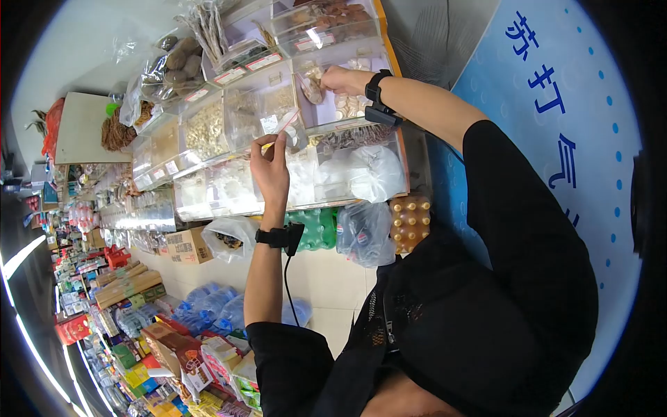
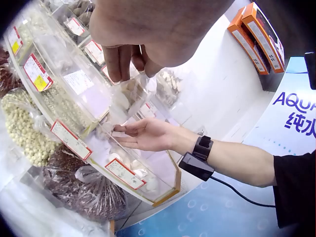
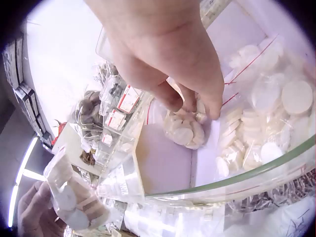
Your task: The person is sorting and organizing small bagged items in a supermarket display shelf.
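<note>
My left hand (image 1: 269, 167) pinches the top of a clear plastic bag of pale round slices (image 3: 74, 205), held up in front of the display bins. In the left wrist view its fingers (image 2: 118, 61) point down at the bag, which partly covers the bin behind. Inside a clear-walled bin, my right hand (image 1: 340, 80) has its fingertips on another small bag of pale slices (image 3: 185, 131), with thumb and fingers around its top. More bagged slices (image 3: 252, 136) lie beside it on the bin's lilac floor.
A clear bin wall (image 3: 247, 177) curves along the front edge. Other bins hold pale dried goods (image 1: 203, 131) and dark pieces (image 1: 340, 21). Below the shelf are a white plastic bag (image 1: 375, 172), bottle packs (image 1: 411, 222) and a cardboard box (image 1: 187, 245). A blue printed panel (image 1: 549, 139) stands on the right.
</note>
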A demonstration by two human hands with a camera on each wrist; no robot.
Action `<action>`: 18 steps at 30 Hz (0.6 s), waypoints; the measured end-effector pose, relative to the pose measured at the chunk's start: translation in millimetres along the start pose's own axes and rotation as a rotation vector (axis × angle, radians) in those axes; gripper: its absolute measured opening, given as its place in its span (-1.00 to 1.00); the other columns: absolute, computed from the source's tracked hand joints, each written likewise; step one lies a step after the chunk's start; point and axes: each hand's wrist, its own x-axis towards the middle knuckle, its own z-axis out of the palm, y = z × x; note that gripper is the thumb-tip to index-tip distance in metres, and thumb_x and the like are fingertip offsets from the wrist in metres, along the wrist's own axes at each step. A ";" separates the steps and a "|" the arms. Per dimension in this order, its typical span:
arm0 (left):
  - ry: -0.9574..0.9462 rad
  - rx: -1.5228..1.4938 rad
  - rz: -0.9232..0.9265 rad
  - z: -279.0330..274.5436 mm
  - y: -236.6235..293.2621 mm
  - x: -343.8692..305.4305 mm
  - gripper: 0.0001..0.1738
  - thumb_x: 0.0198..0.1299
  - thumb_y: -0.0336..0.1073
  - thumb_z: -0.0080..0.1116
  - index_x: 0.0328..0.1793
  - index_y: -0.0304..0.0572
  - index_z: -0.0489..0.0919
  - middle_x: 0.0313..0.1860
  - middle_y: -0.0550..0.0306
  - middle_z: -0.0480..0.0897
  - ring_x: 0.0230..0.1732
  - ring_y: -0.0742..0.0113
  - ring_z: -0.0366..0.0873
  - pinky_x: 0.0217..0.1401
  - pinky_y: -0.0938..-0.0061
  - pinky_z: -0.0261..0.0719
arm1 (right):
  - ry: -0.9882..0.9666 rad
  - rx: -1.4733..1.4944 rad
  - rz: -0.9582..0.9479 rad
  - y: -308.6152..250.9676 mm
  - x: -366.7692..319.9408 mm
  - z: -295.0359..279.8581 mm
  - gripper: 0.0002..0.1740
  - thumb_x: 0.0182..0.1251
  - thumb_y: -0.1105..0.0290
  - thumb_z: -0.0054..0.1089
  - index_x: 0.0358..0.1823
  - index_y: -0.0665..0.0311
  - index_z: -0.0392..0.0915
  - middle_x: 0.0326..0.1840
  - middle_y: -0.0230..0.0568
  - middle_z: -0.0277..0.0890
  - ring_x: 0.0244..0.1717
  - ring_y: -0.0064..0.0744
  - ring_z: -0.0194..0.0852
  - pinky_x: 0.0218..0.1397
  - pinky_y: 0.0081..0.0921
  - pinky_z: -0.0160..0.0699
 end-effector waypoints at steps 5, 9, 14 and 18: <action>-0.001 -0.003 -0.023 1.9 3.1 -2.2 -0.73 0.35 -0.28 0.29 -0.10 -0.38 0.52 -0.29 0.12 0.65 -0.29 0.53 0.51 -0.27 0.62 0.40 | 0.002 0.213 -0.095 7.8 14.6 2.6 -0.69 0.14 0.51 0.20 -0.06 0.44 0.56 -0.11 -0.11 0.54 -0.10 -0.31 0.51 -0.02 -0.35 0.48; -0.004 -0.008 -0.024 -2.8 3.5 -4.4 -0.72 0.34 -0.25 0.31 -0.11 -0.36 0.54 -0.35 0.18 0.63 -0.40 0.63 0.39 -0.42 0.66 0.22 | -0.107 0.341 -0.135 15.6 26.9 9.1 -0.78 0.17 0.52 0.17 -0.14 0.35 0.57 -0.15 -0.21 0.51 -0.09 -0.33 0.46 0.05 -0.39 0.43; 0.017 -0.002 0.043 -8.7 3.8 10.2 -0.72 0.35 -0.28 0.29 -0.11 -0.41 0.53 -0.32 0.12 0.64 -0.30 0.53 0.50 -0.29 0.62 0.41 | -0.032 0.019 -0.235 -9.9 4.0 1.8 -0.78 0.18 0.45 0.19 -0.15 0.33 0.63 -0.31 -0.31 0.53 -0.24 -0.33 0.50 -0.07 -0.36 0.44; 0.039 0.006 0.070 -5.6 9.1 10.8 -0.74 0.35 -0.32 0.28 -0.13 -0.43 0.52 -0.26 0.05 0.64 -0.24 0.45 0.57 -0.20 0.58 0.53 | 0.089 -0.259 -0.244 -0.8 -19.4 -3.9 -0.67 0.21 0.37 0.18 -0.04 0.39 0.66 -0.26 -0.24 0.63 -0.21 -0.34 0.54 -0.17 -0.34 0.48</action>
